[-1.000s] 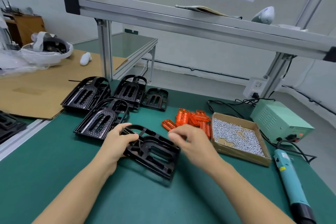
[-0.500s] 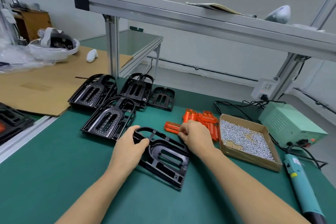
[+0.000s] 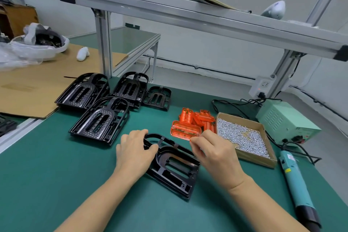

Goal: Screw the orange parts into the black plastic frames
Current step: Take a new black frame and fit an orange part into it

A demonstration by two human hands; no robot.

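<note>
A black plastic frame (image 3: 174, 167) lies flat on the green mat in front of me. My left hand (image 3: 134, 151) grips its upper left corner, fingers curled over the rounded rim. My right hand (image 3: 216, 151) pinches one orange part (image 3: 185, 130) by its near edge, just above the frame's top right corner. More orange parts (image 3: 199, 118) lie in a small pile behind it. Several other black frames (image 3: 101, 118) stand stacked at the back left.
A cardboard box of small silver screws (image 3: 243, 135) sits right of my right hand. A teal electric screwdriver (image 3: 295, 181) lies at the right edge, near a green power supply (image 3: 284, 120). An aluminium shelf beam (image 3: 188, 11) crosses overhead. Cardboard sheet (image 3: 33, 88) lies at left.
My right hand reached to the orange pile, took one orange part and drew it back toward the frame. My left hand stayed on the frame's corner.
</note>
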